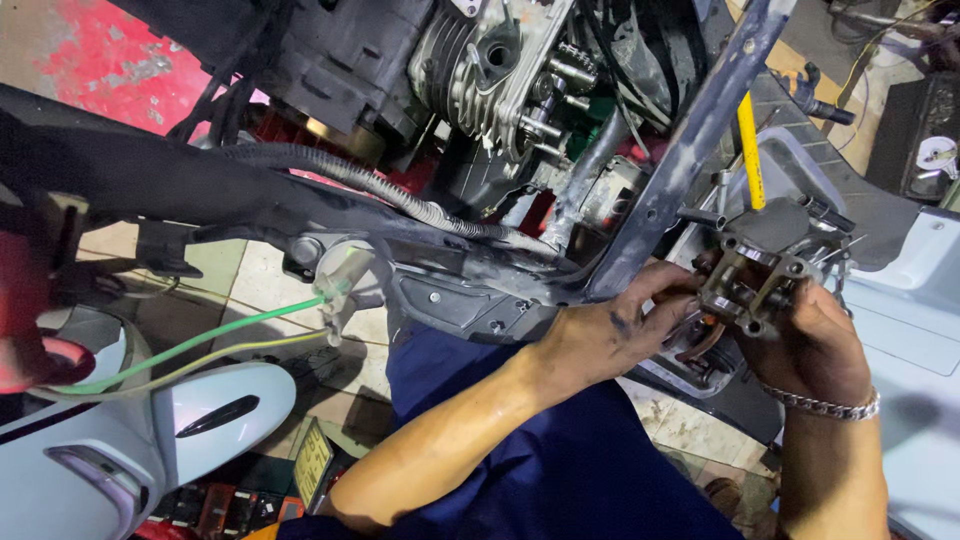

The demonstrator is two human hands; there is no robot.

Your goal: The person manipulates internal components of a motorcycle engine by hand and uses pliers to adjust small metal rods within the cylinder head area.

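Two grease-smeared hands, left hand (610, 335) and right hand (815, 345), both clasped around one grimy dark-metal engine part (765, 270).

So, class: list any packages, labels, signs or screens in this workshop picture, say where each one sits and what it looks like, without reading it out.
Yellow label: bottom edge, left of the person's left forearm, a tilted rectangular plate with dark print.
White sticker: far right, on a black box, roundish, partly peeled.
No packages or screens show.
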